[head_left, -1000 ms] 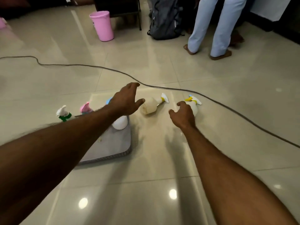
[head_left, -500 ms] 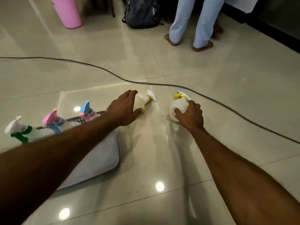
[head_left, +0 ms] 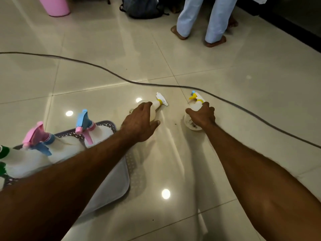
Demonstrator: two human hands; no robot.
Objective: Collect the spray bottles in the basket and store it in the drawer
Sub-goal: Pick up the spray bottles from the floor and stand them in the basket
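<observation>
Two white spray bottles lie on the tiled floor. My left hand (head_left: 139, 121) grips the one with a white nozzle (head_left: 156, 104). My right hand (head_left: 202, 115) is closed over the one with a yellow and blue nozzle (head_left: 195, 101). To the left stands a grey perforated basket (head_left: 133, 164), partly hidden under my left forearm. In it stand a bottle with a blue and pink nozzle (head_left: 85, 126), a bottle with a pink and blue nozzle (head_left: 37, 136), and a bottle with a green collar (head_left: 4, 151) at the frame's left edge.
A dark cable (head_left: 104, 70) runs across the floor just beyond both bottles. A person in light trousers (head_left: 205, 16) stands at the back, beside a dark backpack (head_left: 142, 6). A pink bucket (head_left: 53, 5) stands at the back left.
Both hands reached forward from above the floor and closed on the two lying bottles. The view tilted down and closer, bringing the basket's bottles into sight.
</observation>
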